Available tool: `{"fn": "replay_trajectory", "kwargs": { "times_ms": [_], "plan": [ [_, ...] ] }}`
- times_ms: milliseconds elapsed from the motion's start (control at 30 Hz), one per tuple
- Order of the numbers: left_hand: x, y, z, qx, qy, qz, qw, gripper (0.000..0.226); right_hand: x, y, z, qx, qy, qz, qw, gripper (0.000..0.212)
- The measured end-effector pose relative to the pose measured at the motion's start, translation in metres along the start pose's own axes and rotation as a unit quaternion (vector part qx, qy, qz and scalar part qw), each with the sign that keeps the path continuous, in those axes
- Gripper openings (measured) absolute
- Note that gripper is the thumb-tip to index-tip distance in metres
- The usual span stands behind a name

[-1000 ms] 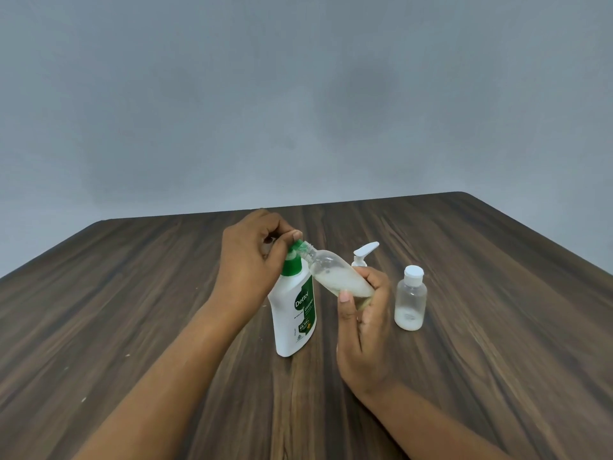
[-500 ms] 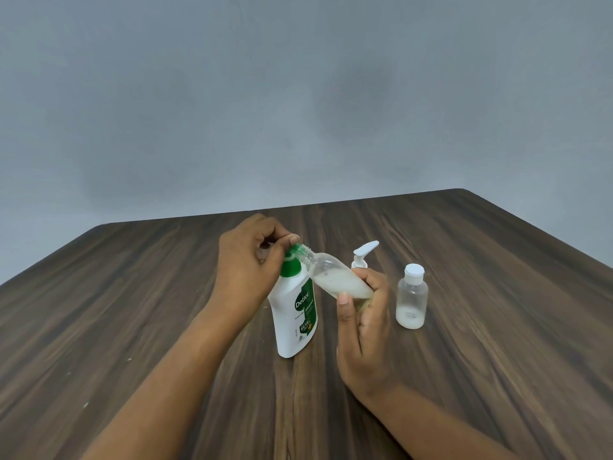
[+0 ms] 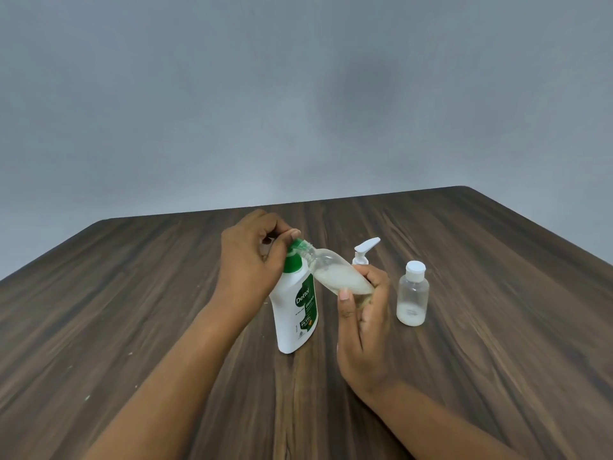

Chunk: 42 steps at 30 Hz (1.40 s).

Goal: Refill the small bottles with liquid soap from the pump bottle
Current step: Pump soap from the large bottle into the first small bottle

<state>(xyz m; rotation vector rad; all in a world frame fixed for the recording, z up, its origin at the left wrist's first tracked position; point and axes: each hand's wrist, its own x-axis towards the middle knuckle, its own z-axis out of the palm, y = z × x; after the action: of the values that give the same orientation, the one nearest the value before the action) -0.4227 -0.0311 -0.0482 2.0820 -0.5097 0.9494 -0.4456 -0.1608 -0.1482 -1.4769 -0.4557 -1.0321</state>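
Left hand (image 3: 252, 260) grips pump bottle (image 3: 296, 318) top; right hand (image 3: 365, 330) holds tilted small bottle (image 3: 336, 275)

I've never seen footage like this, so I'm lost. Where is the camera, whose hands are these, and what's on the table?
No machine here: a person works with two bare hands, and the one camera sits on their head, looking forward and down. On the wooden table stands a white Dettol pump bottle. The left hand grips its green pump head, thumb on top. The right hand holds a small clear bottle tilted, its open neck at the pump's nozzle; whitish soap lies inside. Behind that hand a white pump top shows; what it sits on is hidden. Further right stands a capped small bottle with a little soap at its bottom.
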Motion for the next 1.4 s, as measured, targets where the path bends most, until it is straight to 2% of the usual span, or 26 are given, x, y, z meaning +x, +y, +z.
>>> {"fn": "replay_trajectory", "kwargs": {
  "times_ms": [333,467,667,867,1200,1400],
  "plan": [
    [0.018,0.001,-0.012,0.016,-0.041,-0.003,0.999,0.016,0.003,0.000,0.001,-0.022,0.001,-0.014,1.000,0.022],
    [0.007,0.000,-0.005,0.002,-0.030,0.001,1.000,0.014,0.003,0.002,-0.001,0.014,0.014,-0.010,1.000,0.020],
    [0.005,0.002,-0.006,-0.006,-0.016,0.002,1.000,0.015,0.004,0.000,-0.002,0.000,0.015,-0.034,0.999,0.018],
    [0.022,0.006,-0.015,0.033,-0.072,0.000,0.997,0.021,0.006,0.001,0.001,-0.001,0.011,-0.030,0.999,0.018],
    [0.007,0.003,-0.005,0.006,-0.026,-0.001,1.000,0.013,0.002,0.001,-0.001,-0.006,0.005,-0.024,1.000,0.019],
    [0.020,0.005,-0.014,0.036,-0.069,0.011,0.997,0.016,0.004,0.001,0.002,-0.016,0.003,-0.028,0.999,0.020]
  ]
}}
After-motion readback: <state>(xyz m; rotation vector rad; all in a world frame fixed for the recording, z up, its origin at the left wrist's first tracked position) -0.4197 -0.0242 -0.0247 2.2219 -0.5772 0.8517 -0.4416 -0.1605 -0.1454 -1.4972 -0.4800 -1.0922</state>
